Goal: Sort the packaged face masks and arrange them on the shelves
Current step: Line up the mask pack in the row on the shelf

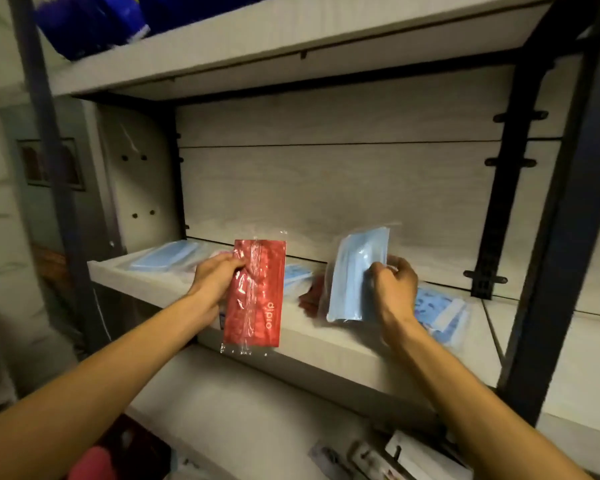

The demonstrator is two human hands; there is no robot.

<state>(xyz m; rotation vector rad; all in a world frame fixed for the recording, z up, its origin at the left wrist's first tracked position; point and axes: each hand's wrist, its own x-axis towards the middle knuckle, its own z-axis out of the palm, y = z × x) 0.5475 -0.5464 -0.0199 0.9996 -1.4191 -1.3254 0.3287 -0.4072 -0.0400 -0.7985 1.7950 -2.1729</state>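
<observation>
Hands are both raised before the middle shelf [326, 344]: your left hand [215, 277] grips a red mask pack [257, 299] past its front edge, your right hand [394, 289] pinches a blue mask pack [352, 271] above bare board between lying packs.

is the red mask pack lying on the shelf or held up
Held up. The left hand grips the red mask pack upright by its side, in front of the shelf.
</observation>
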